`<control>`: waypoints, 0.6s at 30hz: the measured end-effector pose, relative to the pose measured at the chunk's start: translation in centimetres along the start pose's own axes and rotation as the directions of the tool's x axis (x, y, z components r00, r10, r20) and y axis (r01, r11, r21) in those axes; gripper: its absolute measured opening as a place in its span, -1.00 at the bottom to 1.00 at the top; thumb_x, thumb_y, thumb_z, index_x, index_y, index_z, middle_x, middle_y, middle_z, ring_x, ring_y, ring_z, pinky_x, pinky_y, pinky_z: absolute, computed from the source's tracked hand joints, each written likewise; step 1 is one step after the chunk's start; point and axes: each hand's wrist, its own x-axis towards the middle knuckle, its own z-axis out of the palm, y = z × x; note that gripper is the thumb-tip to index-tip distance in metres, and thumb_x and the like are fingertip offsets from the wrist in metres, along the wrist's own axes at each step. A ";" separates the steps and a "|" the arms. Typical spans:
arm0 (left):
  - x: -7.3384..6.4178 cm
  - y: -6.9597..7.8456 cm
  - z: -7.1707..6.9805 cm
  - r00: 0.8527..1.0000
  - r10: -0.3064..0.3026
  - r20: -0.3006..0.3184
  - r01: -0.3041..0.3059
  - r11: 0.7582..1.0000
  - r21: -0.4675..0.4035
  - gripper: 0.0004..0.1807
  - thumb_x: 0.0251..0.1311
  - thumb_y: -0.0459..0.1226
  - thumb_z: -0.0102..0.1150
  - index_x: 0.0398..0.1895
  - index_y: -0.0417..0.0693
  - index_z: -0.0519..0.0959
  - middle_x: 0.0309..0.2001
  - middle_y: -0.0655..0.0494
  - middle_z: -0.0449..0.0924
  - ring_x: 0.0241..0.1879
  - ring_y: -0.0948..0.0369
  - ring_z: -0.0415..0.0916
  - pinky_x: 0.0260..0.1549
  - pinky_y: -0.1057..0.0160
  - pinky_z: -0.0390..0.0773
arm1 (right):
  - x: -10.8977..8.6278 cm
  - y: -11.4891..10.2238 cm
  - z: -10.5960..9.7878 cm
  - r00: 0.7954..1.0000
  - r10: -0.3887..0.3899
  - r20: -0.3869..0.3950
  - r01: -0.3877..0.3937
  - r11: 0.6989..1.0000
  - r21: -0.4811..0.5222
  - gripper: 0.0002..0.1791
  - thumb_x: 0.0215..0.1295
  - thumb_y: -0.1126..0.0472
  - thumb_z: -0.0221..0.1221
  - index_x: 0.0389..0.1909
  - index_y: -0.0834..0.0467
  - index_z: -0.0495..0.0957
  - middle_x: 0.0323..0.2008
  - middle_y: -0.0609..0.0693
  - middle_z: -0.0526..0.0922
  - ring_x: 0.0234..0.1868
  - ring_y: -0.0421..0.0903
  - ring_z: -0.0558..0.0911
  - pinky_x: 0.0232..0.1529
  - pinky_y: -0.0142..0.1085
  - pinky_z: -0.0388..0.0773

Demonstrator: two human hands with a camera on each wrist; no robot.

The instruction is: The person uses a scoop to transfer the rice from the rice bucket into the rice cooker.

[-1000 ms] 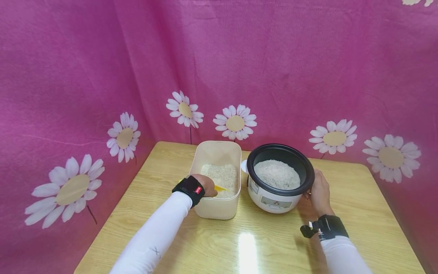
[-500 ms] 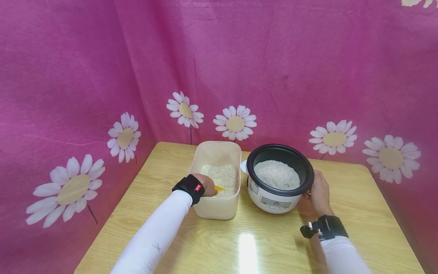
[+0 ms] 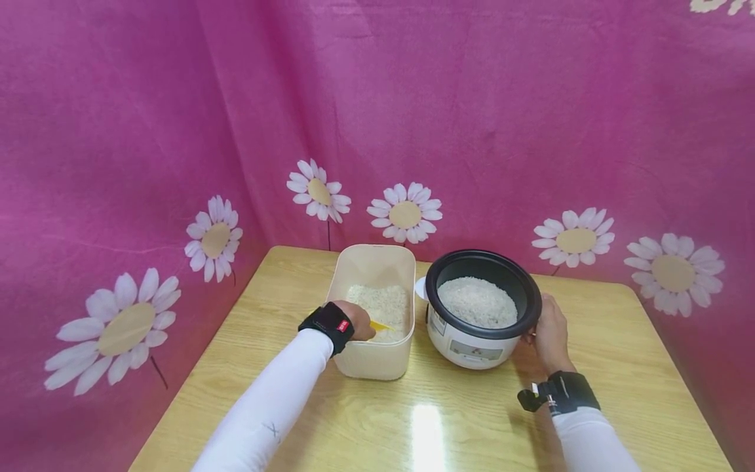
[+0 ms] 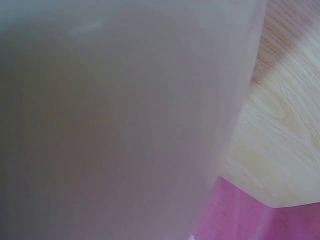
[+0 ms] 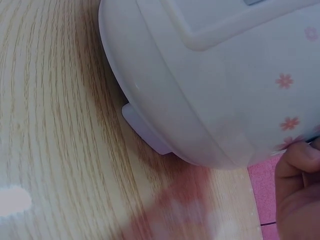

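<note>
In the head view my left hand reaches over the near left rim of a cream plastic bin and grips a yellow scoop. Only a little of the scoop shows beside the rice in the bin. A white rice cooker with a black inner pot stands to the right, a mound of rice inside. My right hand holds the cooker's right side, its fingertips partly hidden. In the right wrist view, the bent thumb and fingers of the right hand meet the flower-printed cooker wall.
Both containers stand side by side on a wooden table, with a small gap between them. A white tab juts from the cooker's left side. Pink flowered cloth hangs behind and beside the table. The bin wall fills most of the left wrist view, blurred.
</note>
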 end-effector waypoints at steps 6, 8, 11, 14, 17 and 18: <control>0.1 -0.1 -0.2 1.000 0.006 -0.004 -0.006 1.000 -0.009 -0.53 0.37 0.02 -0.06 -0.04 -0.03 0.76 0.04 0.14 0.75 -0.03 0.17 0.59 0.15 0.02 0.55 | 0.0 -0.5 0.1 1.000 0.011 -0.005 -0.011 1.000 0.011 -0.65 0.65 -0.07 -0.25 -0.32 -0.03 0.35 -0.66 -0.19 0.36 -0.72 -0.20 0.36 -0.69 -0.26 0.36; 0.2 -0.1 -0.1 1.000 -0.001 -0.010 0.001 1.000 -0.019 -0.54 0.36 0.02 -0.05 -0.05 -0.01 0.77 0.05 0.15 0.75 -0.02 0.17 0.60 0.14 0.01 0.55 | -0.2 -0.9 0.1 1.000 0.016 -0.003 -0.016 1.000 0.011 -0.66 0.65 -0.06 -0.25 -0.32 -0.02 0.35 -0.66 -0.19 0.37 -0.71 -0.19 0.37 -0.69 -0.25 0.37; 0.2 0.0 0.1 1.000 -0.013 -0.018 0.012 1.000 -0.019 -0.54 0.36 0.04 -0.05 -0.05 0.02 0.77 0.06 0.16 0.75 0.00 0.17 0.61 0.14 -0.05 0.56 | -0.8 -1.6 0.3 1.000 0.024 0.002 -0.024 1.000 0.019 -0.66 0.64 -0.02 -0.25 -0.33 0.00 0.34 -0.67 -0.18 0.37 -0.72 -0.18 0.37 -0.68 -0.25 0.38; 0.3 0.1 0.4 0.999 -0.024 -0.023 0.024 1.000 -0.010 -0.54 0.37 0.06 -0.05 -0.08 0.02 0.77 0.00 0.15 0.76 -0.03 0.16 0.61 0.13 -0.10 0.56 | -1.4 -2.2 0.5 1.000 0.029 0.004 -0.030 0.999 0.029 -0.66 0.65 -0.02 -0.24 -0.33 0.02 0.34 -0.69 -0.17 0.38 -0.72 -0.19 0.38 -0.68 -0.27 0.39; 0.3 0.3 0.5 0.999 -0.035 -0.023 0.035 0.999 -0.005 -0.53 0.37 0.07 -0.05 -0.12 0.02 0.77 -0.06 0.14 0.75 -0.09 0.15 0.57 0.12 -0.11 0.55 | -1.5 -2.2 0.6 1.000 0.029 -0.005 -0.029 0.999 0.019 -0.63 0.66 -0.05 -0.24 -0.34 0.01 0.34 -0.70 -0.17 0.37 -0.72 -0.20 0.37 -0.68 -0.29 0.38; 0.3 0.3 0.5 0.999 -0.037 -0.023 0.037 0.999 -0.003 -0.53 0.37 0.06 -0.05 -0.13 0.01 0.77 -0.08 0.14 0.75 -0.10 0.15 0.56 0.12 -0.11 0.55 | -1.4 -2.0 0.6 1.000 0.029 -0.008 -0.029 1.000 0.012 -0.63 0.66 -0.06 -0.24 -0.34 0.01 0.34 -0.69 -0.17 0.38 -0.72 -0.20 0.37 -0.69 -0.29 0.38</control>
